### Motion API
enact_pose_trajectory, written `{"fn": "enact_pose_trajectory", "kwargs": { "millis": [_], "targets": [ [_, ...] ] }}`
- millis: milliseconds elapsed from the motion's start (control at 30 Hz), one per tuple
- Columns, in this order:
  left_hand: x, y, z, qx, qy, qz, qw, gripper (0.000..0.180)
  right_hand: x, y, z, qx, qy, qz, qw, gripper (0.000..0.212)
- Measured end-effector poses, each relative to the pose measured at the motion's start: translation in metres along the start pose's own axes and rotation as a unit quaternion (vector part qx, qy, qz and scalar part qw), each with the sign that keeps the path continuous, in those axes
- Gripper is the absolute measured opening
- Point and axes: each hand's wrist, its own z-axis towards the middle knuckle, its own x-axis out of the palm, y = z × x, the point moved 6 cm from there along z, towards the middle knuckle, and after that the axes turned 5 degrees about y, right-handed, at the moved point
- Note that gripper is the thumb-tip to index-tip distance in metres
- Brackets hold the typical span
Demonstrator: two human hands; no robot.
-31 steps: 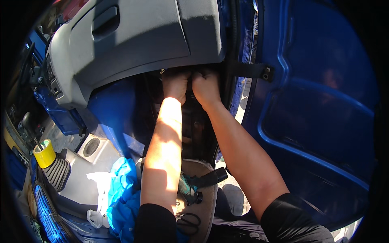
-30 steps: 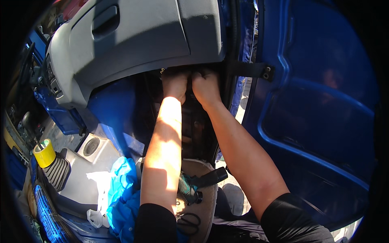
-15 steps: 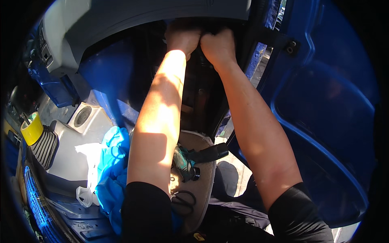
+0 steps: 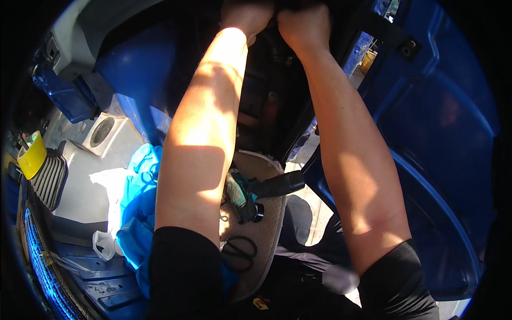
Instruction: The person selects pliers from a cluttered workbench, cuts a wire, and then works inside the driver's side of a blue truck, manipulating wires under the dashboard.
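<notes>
Both my arms reach forward into the dark space below the grey dashboard (image 4: 80, 32). My left hand (image 4: 248, 17) is at the top edge of the picture, its fingers curled and partly cut off. Close beside it, my right hand (image 4: 306, 26) is closed in a fist, knuckles toward the left hand. Shadow hides whatever the fingers grip. Below my forearms, a teal and black power tool (image 4: 242, 196) lies on a tan seat cushion (image 4: 266, 224). A thin black loop (image 4: 241, 253), perhaps a cord, rests near it.
A blue door (image 4: 442, 160) stands open on the right, with sunlit ground beyond the gap. To the left lie bright blue cloth (image 4: 136, 213) and a white plastic bag (image 4: 106, 242). Farther left are a ribbed black boot (image 4: 50, 181) and a yellow tape roll (image 4: 32, 154).
The whole view has shifted, so the cab's parts sit higher in the picture. My hands have moved up toward the top edge and slightly right; both stay closed, a little farther apart.
</notes>
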Motion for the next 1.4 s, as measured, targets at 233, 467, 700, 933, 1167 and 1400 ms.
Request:
{"fn": "enact_pose_trajectory", "kwargs": {
  "millis": [233,467,700,933,1167,1400],
  "targets": [
    [0.003,-0.022,-0.008,0.050,0.002,0.076,0.996,0.019,0.001,-0.002,0.000,0.022,-0.010,0.035,0.999,0.025],
    [0.009,-0.043,-0.001,0.118,0.039,0.273,0.954,0.029,-0.003,-0.002,-0.003,0.011,-0.020,0.039,0.999,0.026],
    [0.008,-0.041,0.001,0.103,0.054,0.321,0.940,0.036,0.003,-0.005,0.003,0.024,0.000,0.055,0.998,0.024],
    [0.009,-0.041,0.016,0.134,0.073,0.472,0.868,0.039,0.004,-0.009,0.006,0.025,-0.005,0.052,0.998,0.022],
    [0.004,-0.037,0.016,0.126,0.030,0.473,0.871,0.037,0.005,-0.010,0.009,0.010,0.000,0.075,0.997,0.022],
    [0.007,-0.040,0.015,0.128,0.021,0.521,0.844,0.037,0.008,-0.013,0.009,0.001,0.002,0.087,0.996,0.022]
  ]
}}
